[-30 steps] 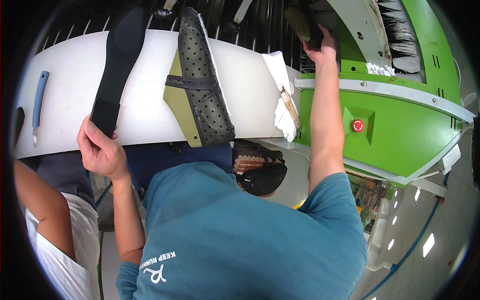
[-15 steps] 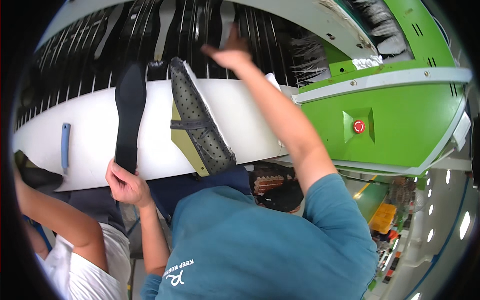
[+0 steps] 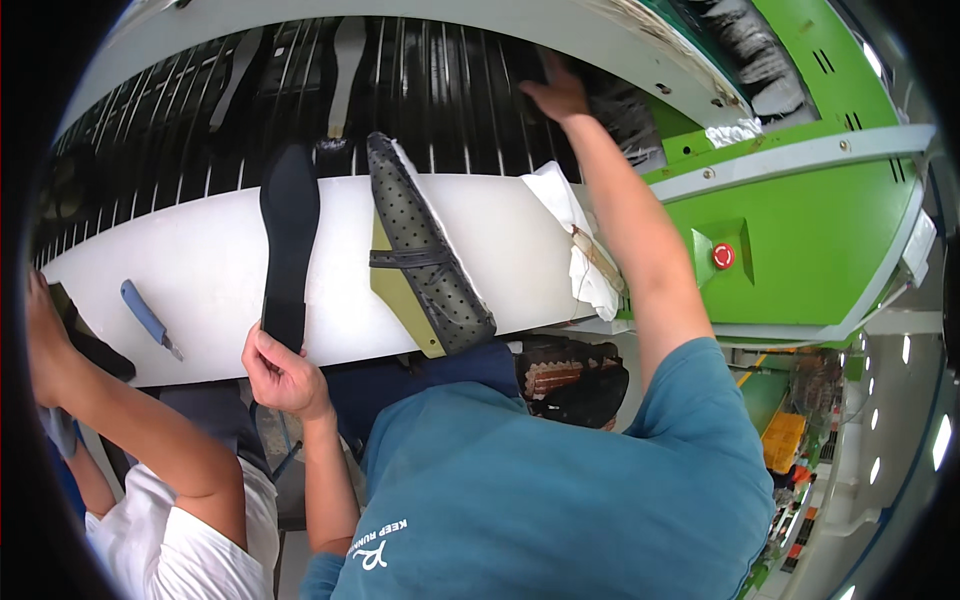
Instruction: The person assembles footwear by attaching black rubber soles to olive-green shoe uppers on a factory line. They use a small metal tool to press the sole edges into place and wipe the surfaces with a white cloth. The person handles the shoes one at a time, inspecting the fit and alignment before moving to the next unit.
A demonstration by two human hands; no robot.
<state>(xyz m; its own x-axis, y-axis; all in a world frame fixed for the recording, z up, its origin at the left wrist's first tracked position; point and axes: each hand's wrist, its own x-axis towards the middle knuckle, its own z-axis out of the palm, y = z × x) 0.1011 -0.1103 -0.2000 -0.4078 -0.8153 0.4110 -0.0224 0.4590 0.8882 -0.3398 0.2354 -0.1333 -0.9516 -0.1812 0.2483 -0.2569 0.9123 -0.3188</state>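
Observation:
My left hand is closed around the lower end of a long black insole, which lies upright across the white ledge with its far end at the slatted conveyor. To its right rests a dark shoe upper with a dotted pattern and a strap, on an olive-green last. Over the far right of the conveyor, my right hand reaches out with thumb and fingers apart. A dark shape lies by its fingertips, too dim to make out.
A blue-handled knife lies on the white ledge at left, beside a co-worker's arm. Dark and grey sole-shaped pieces lie on the conveyor. At right are a white cloth and a green machine housing with a red button.
My right hand has moved rightward over the conveyor, away from the shoe upper. The blue-handled knife has turned to a slant. My left hand keeps hold of the insole.

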